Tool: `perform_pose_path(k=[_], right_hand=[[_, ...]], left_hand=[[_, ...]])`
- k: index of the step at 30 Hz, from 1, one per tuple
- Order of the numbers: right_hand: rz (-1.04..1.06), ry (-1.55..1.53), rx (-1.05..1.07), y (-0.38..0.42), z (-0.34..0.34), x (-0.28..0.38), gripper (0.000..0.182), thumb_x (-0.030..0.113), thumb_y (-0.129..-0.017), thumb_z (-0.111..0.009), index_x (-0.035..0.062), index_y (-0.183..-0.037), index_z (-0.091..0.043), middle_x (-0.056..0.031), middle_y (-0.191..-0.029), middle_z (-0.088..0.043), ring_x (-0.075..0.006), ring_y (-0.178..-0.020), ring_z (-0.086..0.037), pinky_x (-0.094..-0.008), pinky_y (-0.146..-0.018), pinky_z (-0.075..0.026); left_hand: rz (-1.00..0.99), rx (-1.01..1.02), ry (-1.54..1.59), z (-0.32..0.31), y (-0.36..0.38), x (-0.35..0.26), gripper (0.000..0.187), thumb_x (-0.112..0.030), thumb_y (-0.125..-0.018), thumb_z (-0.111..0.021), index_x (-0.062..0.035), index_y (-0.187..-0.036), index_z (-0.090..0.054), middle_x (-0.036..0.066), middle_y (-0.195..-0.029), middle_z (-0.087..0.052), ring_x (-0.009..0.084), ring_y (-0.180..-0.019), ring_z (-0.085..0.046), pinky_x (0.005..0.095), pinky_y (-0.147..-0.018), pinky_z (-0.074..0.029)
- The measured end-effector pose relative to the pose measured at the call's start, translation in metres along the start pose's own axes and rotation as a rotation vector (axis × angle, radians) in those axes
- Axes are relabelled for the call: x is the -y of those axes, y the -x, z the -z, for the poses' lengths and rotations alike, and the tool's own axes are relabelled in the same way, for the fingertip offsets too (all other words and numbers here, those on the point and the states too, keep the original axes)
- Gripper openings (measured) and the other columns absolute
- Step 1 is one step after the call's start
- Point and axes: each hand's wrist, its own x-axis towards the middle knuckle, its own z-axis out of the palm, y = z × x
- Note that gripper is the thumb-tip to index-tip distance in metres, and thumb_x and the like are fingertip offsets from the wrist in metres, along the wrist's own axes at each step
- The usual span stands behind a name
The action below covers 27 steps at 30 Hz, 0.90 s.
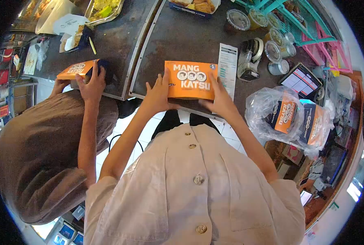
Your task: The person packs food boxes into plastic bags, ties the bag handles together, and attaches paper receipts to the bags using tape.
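Cardboard box (191,80), orange-topped, is gripped between left hand (158,95) and right hand (223,99) over the near edge of the surface (182,36), perhaps lifted; likely light, crushable, best held low by its sides.

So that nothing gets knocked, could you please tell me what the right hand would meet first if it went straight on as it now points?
Most likely the orange box, whose right side the right hand appears to touch; exact depth is hard to judge.

Ctr box (191,80) orange w/ wht txt; shirt (182,196) beige.
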Motion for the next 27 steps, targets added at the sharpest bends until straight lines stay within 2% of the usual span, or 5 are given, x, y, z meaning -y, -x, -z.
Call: perform_pose_path(k=[6, 10, 15, 25, 27], right_hand=[[0.242, 0.531, -0.037, -0.017, -0.02, -0.035, 0.083, 0.017, -0.069, -0.069, 0.0057, -0.136, -0.021, -0.0274, -0.139, -0.014, -0.0408, -0.129, -0.017, -0.0478, -0.104, -0.021], [0.383, 0.373, 0.156, -0.025, 0.006, -0.035, 0.085, 0.033, -0.071, -0.067, 0.0055, -0.136, -0.021, -0.0205, -0.144, -0.004, -0.0346, -0.134, -0.005, -0.049, -0.106, -0.013], [0.438, 0.314, 0.018, -0.027, -0.01, -0.042, 0.061, 0.026, -0.078, -0.059, 0.0051, -0.13, -0.035, -0.0189, -0.141, -0.018, -0.0329, -0.132, -0.015, -0.0449, -0.105, -0.022], [-0.039, 0.022, -0.28, -0.014, -0.039, -0.049, 0.066, 0.027, -0.082, -0.054, 0.0022, -0.135, -0.023, -0.0322, -0.133, -0.025, -0.0386, -0.129, -0.021, -0.0417, -0.106, -0.019], [-0.242, -0.099, -0.577, -0.014, 0.008, -0.041, 0.047, 0.027, -0.086, -0.049, -0.003, -0.121, -0.04, -0.0288, -0.125, -0.038, -0.038, -0.116, -0.038, -0.0405, -0.097, -0.029]], left_hand=[[0.056, -0.208, -0.76, -0.043, -0.007, 0.012, 0.082, -0.045, -0.079, -0.051, 0.0069, -0.133, -0.018, 0.034, -0.133, -0.025, 0.0368, -0.127, -0.027, 0.0539, -0.105, -0.005], [-0.417, -0.239, -0.31, -0.018, -0.009, 0.013, 0.082, -0.052, -0.077, -0.044, 0.0051, -0.133, -0.023, 0.019, -0.143, -0.013, 0.0297, -0.134, -0.01, 0.046, -0.108, -0.004], [-0.522, -0.205, -0.254, -0.018, -0.016, 0.024, 0.071, -0.038, -0.074, -0.055, -0.0037, -0.132, -0.032, 0.012, -0.142, -0.022, 0.026, -0.131, -0.021, 0.0431, -0.106, -0.02], [-0.497, -0.312, -0.329, -0.025, -0.013, 0.011, 0.063, -0.035, -0.07, -0.063, -0.0196, -0.128, -0.042, 0.023, -0.137, -0.027, 0.0371, -0.126, -0.029, 0.0469, -0.101, -0.028], [-0.488, -0.345, -0.353, -0.03, -0.016, 0.001, 0.063, -0.036, -0.07, -0.065, -0.0255, -0.128, -0.042, 0.029, -0.136, -0.023, 0.0429, -0.125, -0.027, 0.0491, -0.1, -0.029]])
